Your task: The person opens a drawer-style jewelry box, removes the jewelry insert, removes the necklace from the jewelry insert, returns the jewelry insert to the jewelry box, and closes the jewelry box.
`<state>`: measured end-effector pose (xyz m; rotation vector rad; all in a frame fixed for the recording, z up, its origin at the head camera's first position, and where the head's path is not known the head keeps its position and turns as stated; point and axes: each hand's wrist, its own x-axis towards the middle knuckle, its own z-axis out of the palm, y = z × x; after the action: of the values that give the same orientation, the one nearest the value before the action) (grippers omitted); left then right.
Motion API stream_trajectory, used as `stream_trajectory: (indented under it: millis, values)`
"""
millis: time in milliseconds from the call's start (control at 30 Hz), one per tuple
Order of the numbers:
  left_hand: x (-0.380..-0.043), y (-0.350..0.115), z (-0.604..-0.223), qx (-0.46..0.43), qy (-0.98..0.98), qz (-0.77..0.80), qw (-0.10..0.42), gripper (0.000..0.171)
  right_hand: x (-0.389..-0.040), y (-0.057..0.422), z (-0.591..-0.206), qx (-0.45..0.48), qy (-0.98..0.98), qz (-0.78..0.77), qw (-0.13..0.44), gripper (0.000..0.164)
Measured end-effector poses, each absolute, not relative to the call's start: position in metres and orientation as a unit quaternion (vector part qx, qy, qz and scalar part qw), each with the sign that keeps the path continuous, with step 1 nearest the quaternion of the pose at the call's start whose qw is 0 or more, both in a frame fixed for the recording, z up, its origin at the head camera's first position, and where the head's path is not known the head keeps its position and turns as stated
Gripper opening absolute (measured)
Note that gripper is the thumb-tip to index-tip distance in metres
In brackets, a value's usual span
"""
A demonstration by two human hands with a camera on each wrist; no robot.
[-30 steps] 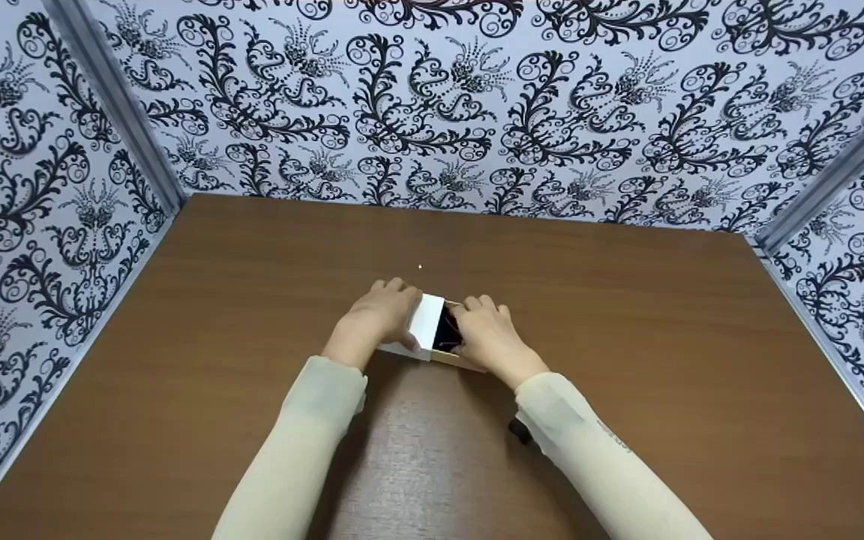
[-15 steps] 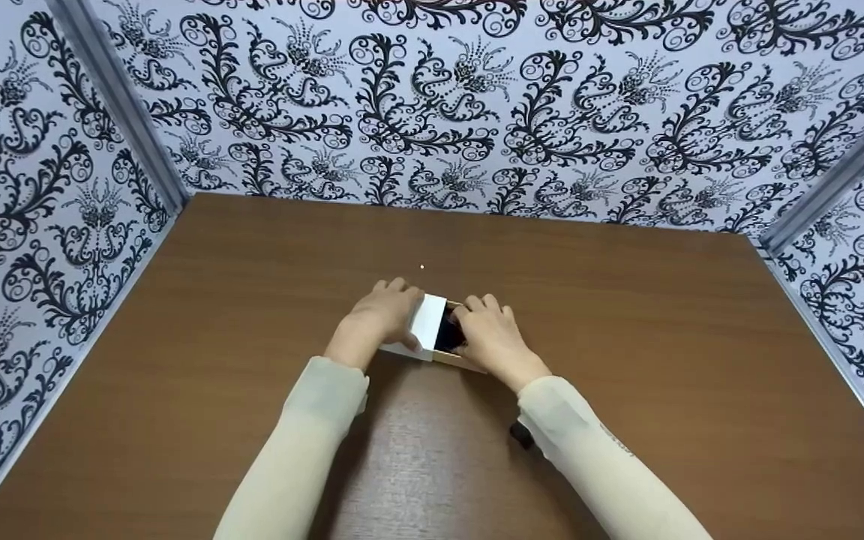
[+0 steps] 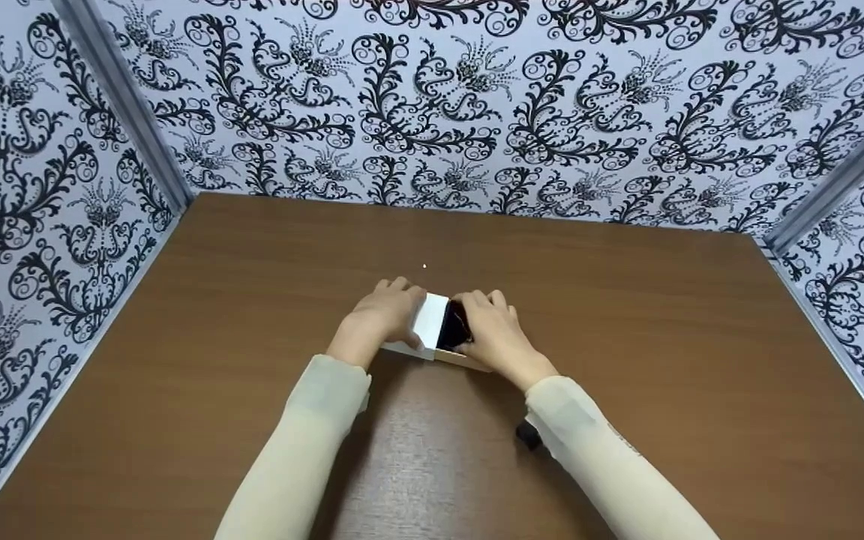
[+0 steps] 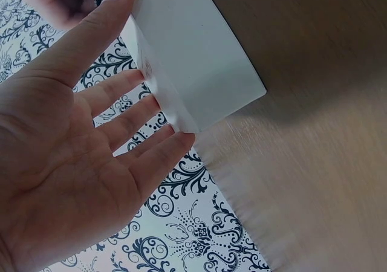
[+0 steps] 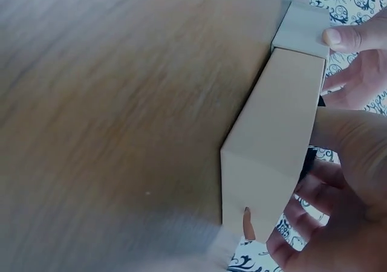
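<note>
A white box sleeve point(image 3: 430, 322) lies on the table with a tan inner tray point(image 5: 272, 109) slid partly out of its right end. My left hand point(image 3: 383, 311) holds the sleeve from above, thumb on the near side and fingers on the far side. Over the tray, my right hand point(image 3: 498, 330) has its thumb and fingers dipped inside, gripping a black item point(image 3: 454, 328). That item looks dark and soft; its kind is unclear and the hand covers part of it. In the right wrist view, a slot point(image 5: 248, 225) shows in the tray's end wall.
A small black object point(image 3: 528, 435) sits beside the right forearm, partly hidden by the sleeve cuff. The brown wooden table point(image 3: 289, 247) stretches around the box. Patterned panels point(image 3: 477, 105) stand along its back and sides.
The right hand has shifted slightly up and away from the tray's bottom, and the black item now shows tilted under its fingers. The left hand and white sleeve stay nearly in place.
</note>
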<state>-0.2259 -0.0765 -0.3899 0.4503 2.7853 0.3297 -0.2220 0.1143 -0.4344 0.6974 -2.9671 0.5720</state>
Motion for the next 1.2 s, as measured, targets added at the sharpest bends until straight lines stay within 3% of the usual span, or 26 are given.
stream_trajectory:
  millis: [533,967,1200]
  values:
    - [-0.225,-0.077,-0.392,0.155,0.971,0.111,0.143,0.075,-0.23,0.124,-0.428,0.217,-0.942,0.255,-0.026,0.059]
    - [-0.223,-0.074,-0.393,0.147,0.973,0.114,0.134,0.075,-0.237,0.131,-0.424,0.242,-0.926,0.289,-0.019,0.048]
    - [-0.218,-0.077,-0.398,0.144,0.974,0.132,0.112,0.07,-0.24,0.136,-0.421,0.245,-0.921,0.301,-0.043,0.046]
